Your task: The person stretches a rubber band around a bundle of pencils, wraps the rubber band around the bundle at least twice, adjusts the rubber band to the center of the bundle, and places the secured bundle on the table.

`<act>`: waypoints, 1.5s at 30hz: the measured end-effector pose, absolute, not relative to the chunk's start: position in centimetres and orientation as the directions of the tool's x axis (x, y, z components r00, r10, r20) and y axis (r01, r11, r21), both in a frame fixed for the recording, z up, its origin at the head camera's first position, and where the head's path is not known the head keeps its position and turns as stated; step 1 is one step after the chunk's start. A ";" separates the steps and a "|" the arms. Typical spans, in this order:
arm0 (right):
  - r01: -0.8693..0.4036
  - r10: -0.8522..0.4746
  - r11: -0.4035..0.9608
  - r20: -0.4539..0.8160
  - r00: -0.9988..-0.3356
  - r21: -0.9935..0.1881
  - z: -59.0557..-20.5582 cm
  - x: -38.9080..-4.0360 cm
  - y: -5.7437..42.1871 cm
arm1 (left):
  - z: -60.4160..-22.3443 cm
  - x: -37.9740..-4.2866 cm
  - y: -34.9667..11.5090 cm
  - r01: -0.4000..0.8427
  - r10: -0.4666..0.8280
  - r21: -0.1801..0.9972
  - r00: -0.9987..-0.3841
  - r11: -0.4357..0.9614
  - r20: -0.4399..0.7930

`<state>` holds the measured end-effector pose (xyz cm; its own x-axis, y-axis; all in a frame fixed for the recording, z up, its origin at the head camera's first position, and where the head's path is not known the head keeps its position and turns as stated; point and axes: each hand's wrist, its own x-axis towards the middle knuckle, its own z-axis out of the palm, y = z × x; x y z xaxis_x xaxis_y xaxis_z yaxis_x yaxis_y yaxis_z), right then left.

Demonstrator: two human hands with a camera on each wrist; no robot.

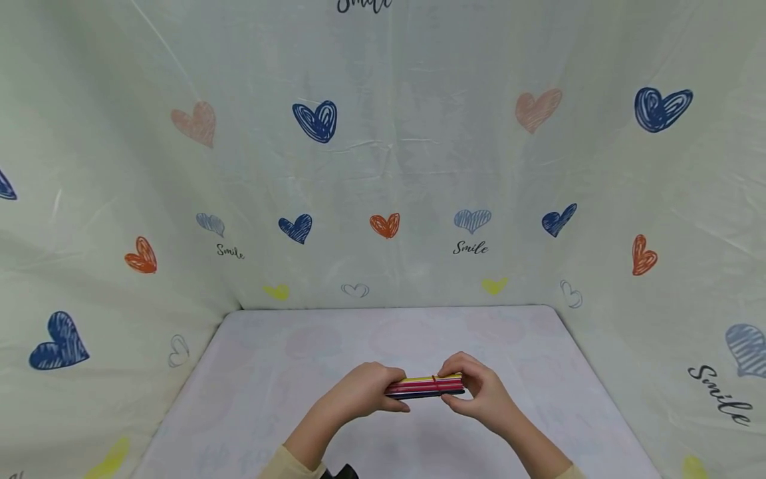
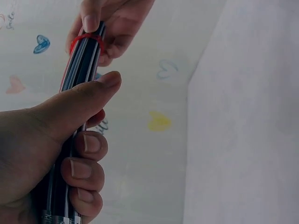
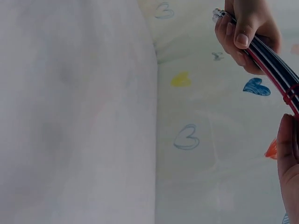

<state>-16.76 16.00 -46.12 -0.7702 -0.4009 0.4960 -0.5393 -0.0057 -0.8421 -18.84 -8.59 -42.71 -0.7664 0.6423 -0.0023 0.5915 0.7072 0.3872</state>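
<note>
A bundle of slim striped pencils [image 1: 419, 386] is held level between both hands above the table, showing yellow, red, white and dark sides. My left hand [image 1: 366, 392] wraps its fingers round one end, with the thumb lying along the pencils in the left wrist view. Silvery tips [image 3: 217, 15] poke out past that hand in the right wrist view. Near the other end a red rubber band [image 2: 88, 35] circles the bundle. My right hand [image 1: 479, 391] pinches that end between thumb and fingers, right beside the band. Its grip covers the pencils' far tips in the left wrist view.
Beneath the hands lies a white tabletop [image 1: 335, 332] with rounded back corners. A pale curtain [image 1: 389, 166] printed with hearts and "Smile" surrounds it at the back and both sides. A small black object [image 1: 344, 472] shows at the bottom edge by the left sleeve.
</note>
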 end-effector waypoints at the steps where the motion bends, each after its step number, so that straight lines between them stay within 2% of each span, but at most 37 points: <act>1: -0.525 -0.403 -0.002 0.481 -0.779 -0.851 -46.1 -16.8 16.1 | -42.7 -18.8 -8.6 0.593 0.644 0.387 -0.765 0.706 -0.001; 7: -0.421 -0.425 0.033 0.369 -0.827 -0.906 -45.4 -16.9 16.1 | -42.6 -18.8 -8.5 0.604 0.651 0.380 -0.759 0.701 0.005; 16: -0.388 -0.409 0.132 0.307 -0.859 -0.912 -45.0 -17.0 15.4 | -42.4 -18.8 -8.1 0.610 0.663 0.393 -0.748 0.688 -0.001; 23: -0.320 -0.350 0.232 0.229 -0.908 -0.918 -44.8 -16.9 15.2 | -42.7 -19.1 -7.7 0.549 0.649 0.482 -0.759 0.683 -0.053; 30: -0.233 -0.342 0.239 0.143 -0.929 -0.943 -44.9 -16.8 15.4 | -42.9 -19.1 -8.0 0.467 0.655 0.587 -0.741 0.661 -0.149; 36: -0.170 -0.380 0.215 0.078 -0.922 -0.962 -45.0 -16.9 15.5 | -43.2 -19.1 -8.2 0.440 0.649 0.603 -0.740 0.665 -0.176; 45: -0.236 -0.386 0.133 0.169 -0.907 -0.963 -45.2 -16.8 15.3 | -43.2 -19.4 -8.7 0.426 0.641 0.615 -0.748 0.664 -0.174</act>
